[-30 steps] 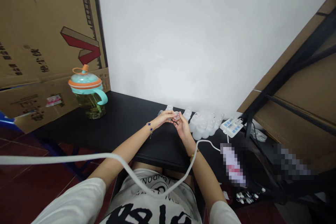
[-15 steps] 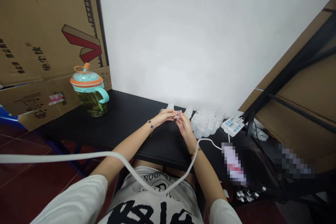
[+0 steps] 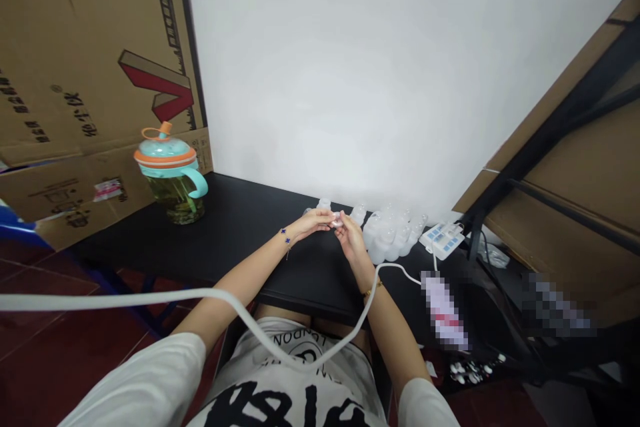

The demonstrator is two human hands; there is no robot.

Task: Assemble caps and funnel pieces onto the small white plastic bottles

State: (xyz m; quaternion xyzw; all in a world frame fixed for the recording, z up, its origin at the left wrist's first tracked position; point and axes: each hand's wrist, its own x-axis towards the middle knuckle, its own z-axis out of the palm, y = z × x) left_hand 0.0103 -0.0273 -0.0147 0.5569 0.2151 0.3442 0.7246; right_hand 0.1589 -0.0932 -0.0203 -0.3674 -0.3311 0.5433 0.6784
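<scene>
Both hands meet over the black table [image 3: 225,227], holding one small clear pinkish piece [image 3: 337,219] between their fingertips. My left hand [image 3: 315,221] pinches it from the left side. From the right, the thumb and fingers of my right hand [image 3: 349,237] close on it. What exactly the piece is cannot be made out. Just right of my right hand stands a cluster of several translucent white bottles [image 3: 390,237]. Another such bottle [image 3: 359,213] is behind that hand, and one more [image 3: 324,203] shows behind my left hand.
A large cup with a turquoise handle [image 3: 173,177] stands at the left by a cardboard box [image 3: 100,60]. A white power strip [image 3: 443,239] lies right of the bottles. A white cable [image 3: 200,293] crosses before my arms.
The view has shifted very slightly. Both hands keep hold of the small piece, which looks turned a little between the fingertips.
</scene>
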